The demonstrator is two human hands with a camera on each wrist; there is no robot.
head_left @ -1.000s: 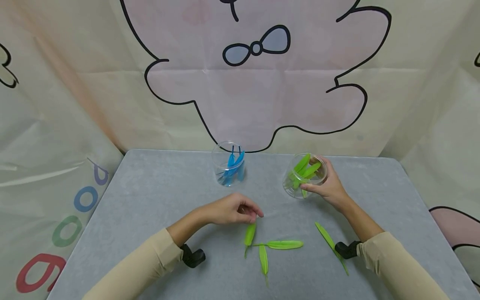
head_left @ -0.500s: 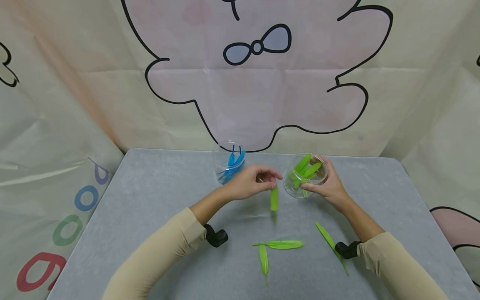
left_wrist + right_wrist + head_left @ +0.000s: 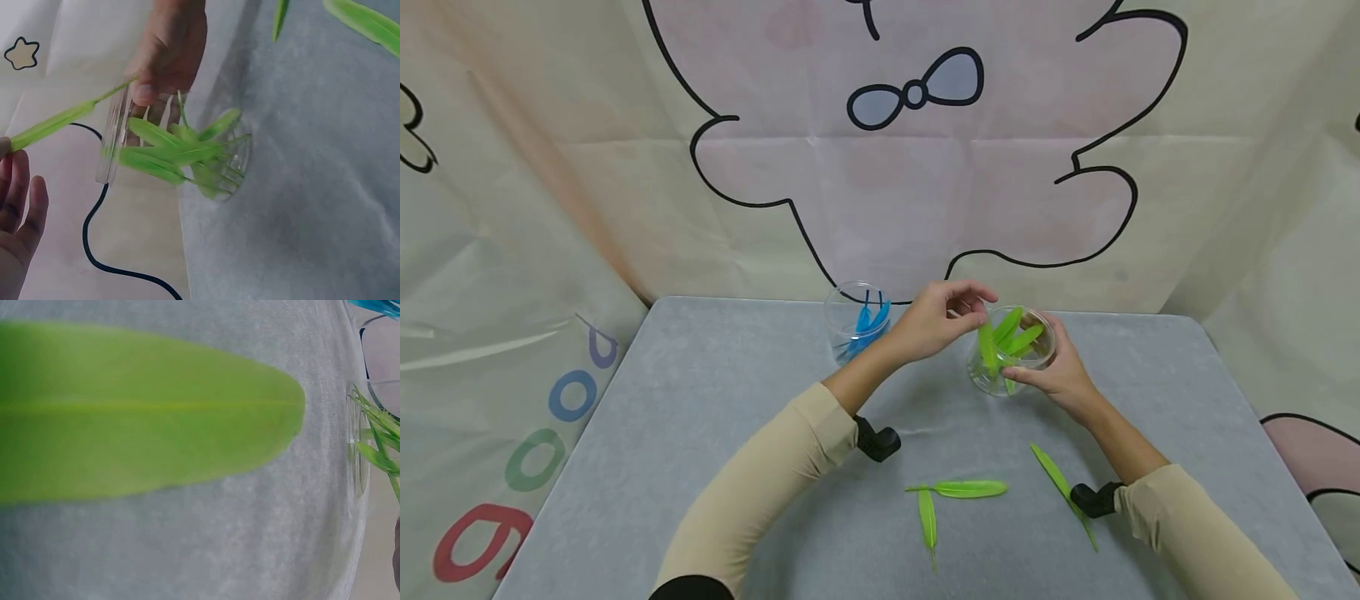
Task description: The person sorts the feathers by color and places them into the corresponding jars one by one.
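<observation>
My left hand (image 3: 942, 323) pinches a green feather (image 3: 53, 127) by its vane end, quill hanging down. In the left wrist view the quill tip overlaps the rim of a clear plastic cup (image 3: 109, 164). Several green feathers (image 3: 172, 147) stand inside that cup. My right hand (image 3: 1060, 371) grips the cup's right side, thumb in front, and the cup leans slightly. On the table lie a sideways green feather (image 3: 972, 489), another green feather (image 3: 928, 521) pointing toward me, and a slanted green feather (image 3: 1051, 468) beside my right wrist.
A second clear cup (image 3: 829, 321) holding blue feathers (image 3: 871, 323) stands at the back, left of my left hand. The grey table (image 3: 730, 375) ends at the back against a printed cloth (image 3: 1022, 200). Black wrist cameras sit on both wrists.
My left hand has lifted a green feather from the table and carried it up and right to the cup. The right hand and cup have stayed in place.
</observation>
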